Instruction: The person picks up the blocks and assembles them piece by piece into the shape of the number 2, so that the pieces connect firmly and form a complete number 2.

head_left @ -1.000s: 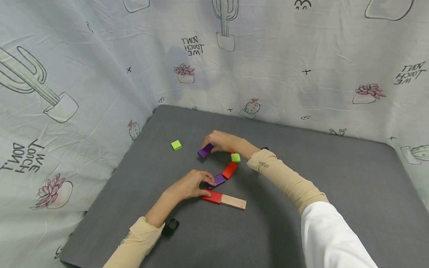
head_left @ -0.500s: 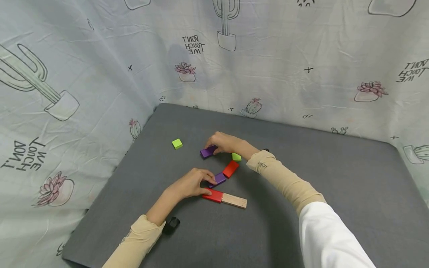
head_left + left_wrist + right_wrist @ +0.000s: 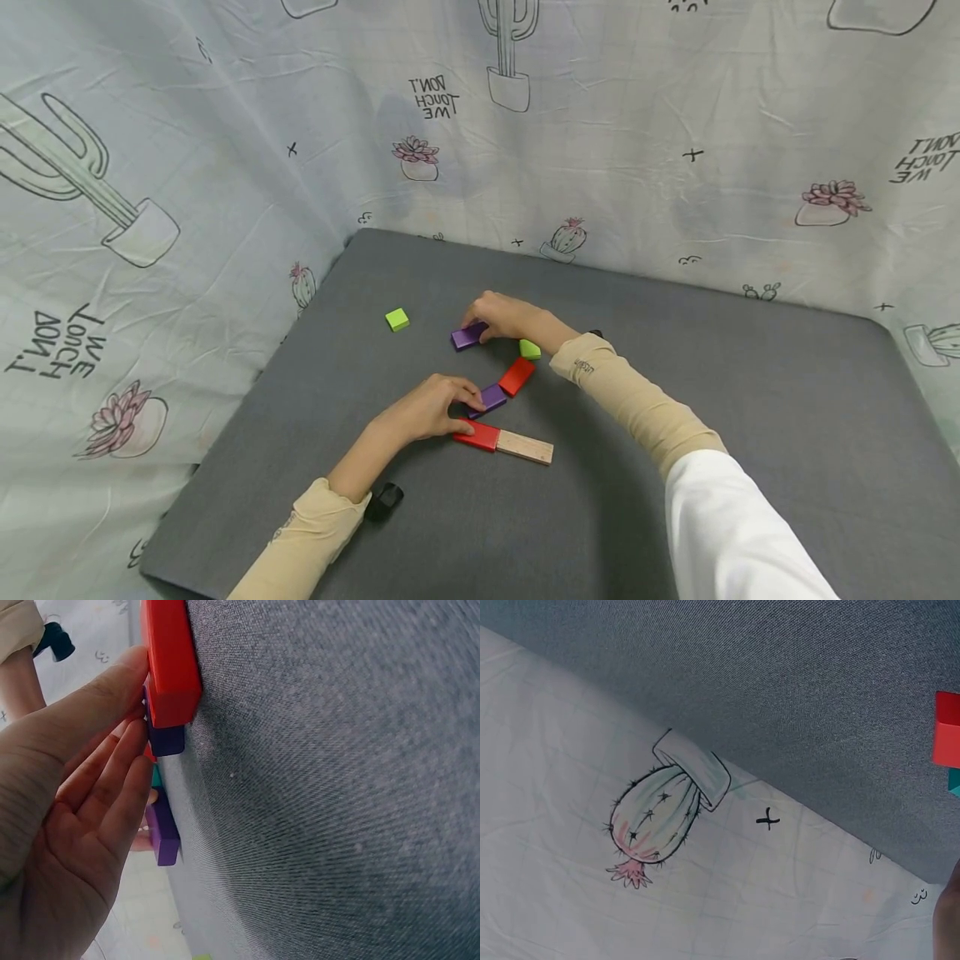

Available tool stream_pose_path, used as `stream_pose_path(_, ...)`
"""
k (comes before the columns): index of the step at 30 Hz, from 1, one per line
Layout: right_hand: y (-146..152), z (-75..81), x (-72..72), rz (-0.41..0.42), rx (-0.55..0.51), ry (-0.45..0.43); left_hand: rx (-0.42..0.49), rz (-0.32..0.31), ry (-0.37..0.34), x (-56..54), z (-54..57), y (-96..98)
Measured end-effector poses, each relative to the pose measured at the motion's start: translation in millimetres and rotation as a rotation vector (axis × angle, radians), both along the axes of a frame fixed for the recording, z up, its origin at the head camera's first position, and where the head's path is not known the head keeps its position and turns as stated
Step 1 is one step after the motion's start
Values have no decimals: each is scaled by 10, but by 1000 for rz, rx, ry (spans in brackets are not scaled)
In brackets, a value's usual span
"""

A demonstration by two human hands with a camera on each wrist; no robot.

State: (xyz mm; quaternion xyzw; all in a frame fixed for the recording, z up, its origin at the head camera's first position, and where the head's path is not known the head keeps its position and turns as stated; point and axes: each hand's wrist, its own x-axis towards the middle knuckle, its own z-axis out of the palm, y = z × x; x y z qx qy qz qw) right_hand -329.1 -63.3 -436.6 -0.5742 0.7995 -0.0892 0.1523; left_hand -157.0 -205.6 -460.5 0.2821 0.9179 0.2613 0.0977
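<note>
My left hand (image 3: 427, 408) reaches low over a line of flat blocks. Its thumb rests on a red block (image 3: 477, 435), while its fingertips touch a purple block (image 3: 491, 398) just behind. In the left wrist view these fingers look fairly straight beside the red block (image 3: 169, 667) and purple block (image 3: 166, 739). Farther back, my right hand (image 3: 501, 317) pinches another purple block (image 3: 467, 337), which lies flat on the table. Another red block (image 3: 517, 377) and a green block (image 3: 529, 350), partly covered by the right wrist, curve between the two purple ones.
A plain wooden block (image 3: 525, 447) continues from the front red one. One green block (image 3: 397, 319) lies apart at the back left. In the right wrist view, a red block (image 3: 948, 731) shows at the edge. A printed curtain (image 3: 637, 142) hangs behind the grey table (image 3: 750, 400).
The right hand's purple block has gone from tilted to flat and shifted slightly right. The left hand has kept its place on the blocks. The head view has shifted slightly.
</note>
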Motion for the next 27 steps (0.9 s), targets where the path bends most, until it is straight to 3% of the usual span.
stream_pose_path(27,-18,34,-34,-53,60,-53,6,10,-7,5,30,21)
